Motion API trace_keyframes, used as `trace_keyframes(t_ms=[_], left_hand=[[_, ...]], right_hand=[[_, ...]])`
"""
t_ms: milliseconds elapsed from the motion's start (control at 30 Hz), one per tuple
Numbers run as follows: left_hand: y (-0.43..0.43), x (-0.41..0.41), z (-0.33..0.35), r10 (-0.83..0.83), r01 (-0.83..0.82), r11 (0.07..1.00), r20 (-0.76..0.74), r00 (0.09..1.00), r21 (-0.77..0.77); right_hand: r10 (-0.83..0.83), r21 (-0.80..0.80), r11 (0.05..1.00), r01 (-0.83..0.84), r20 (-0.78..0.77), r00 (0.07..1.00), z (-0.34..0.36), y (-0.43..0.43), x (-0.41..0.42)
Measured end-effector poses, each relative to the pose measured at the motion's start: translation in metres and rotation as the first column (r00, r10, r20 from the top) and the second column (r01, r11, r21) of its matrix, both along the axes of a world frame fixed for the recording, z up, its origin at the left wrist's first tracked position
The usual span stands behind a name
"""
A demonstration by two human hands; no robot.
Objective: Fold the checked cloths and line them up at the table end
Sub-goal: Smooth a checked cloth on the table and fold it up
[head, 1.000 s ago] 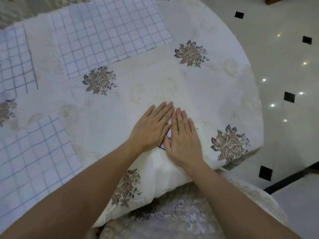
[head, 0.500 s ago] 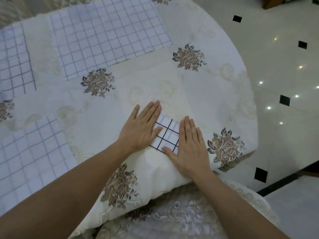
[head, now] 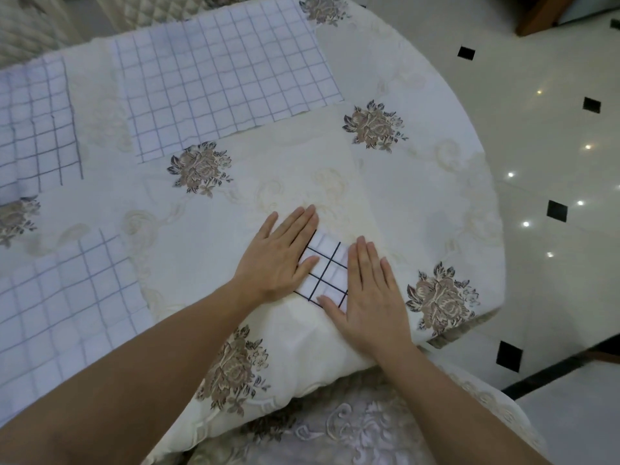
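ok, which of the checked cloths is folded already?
The small dark-lined cloth under the left hand and right hand. The other three checked cloths lie spread open, with paler lines.

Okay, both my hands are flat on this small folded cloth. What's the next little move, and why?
Probably lift the left hand and right hand off the folded cloth, toward the spread cloth at near left. The folded one looks flat and compact under open palms, while that one lies unfolded.

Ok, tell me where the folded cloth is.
Head view, right of centre near the front edge: the folded cloth lies partly under the left hand and right hand.
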State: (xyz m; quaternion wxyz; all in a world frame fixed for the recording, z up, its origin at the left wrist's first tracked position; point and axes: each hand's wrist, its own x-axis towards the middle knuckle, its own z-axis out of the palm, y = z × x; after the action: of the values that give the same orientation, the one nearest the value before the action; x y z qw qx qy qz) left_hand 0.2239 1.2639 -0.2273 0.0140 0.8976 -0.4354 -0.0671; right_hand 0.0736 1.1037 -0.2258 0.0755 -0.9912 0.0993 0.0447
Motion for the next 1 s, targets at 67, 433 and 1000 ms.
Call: trace_keyframes(t_ms=[67,433,1000], left_hand=[[-0.003,0.002,0.001,0.019,-0.019,1.0,-0.013,1.0,-0.014],[-0.006,0.003,0.02,0.125,-0.117,0.986,-0.068,0.99,0.116],[-0.087,-0.14,0.058,0.779,-0.867,-0.434,-0.586,-0.224,-0.245]], right_hand=[[-0.005,-0.012,1.0,0.005,-0.02,1.0,0.001,-0.003,-0.002],[-0.001,-0.04,0.999,-0.002,-0.076,0.997,0.038,-0.012,0.024],[0.289,0.463,0.875,-0.143,-0.263,0.92,0.063,-0.085,0.121]])
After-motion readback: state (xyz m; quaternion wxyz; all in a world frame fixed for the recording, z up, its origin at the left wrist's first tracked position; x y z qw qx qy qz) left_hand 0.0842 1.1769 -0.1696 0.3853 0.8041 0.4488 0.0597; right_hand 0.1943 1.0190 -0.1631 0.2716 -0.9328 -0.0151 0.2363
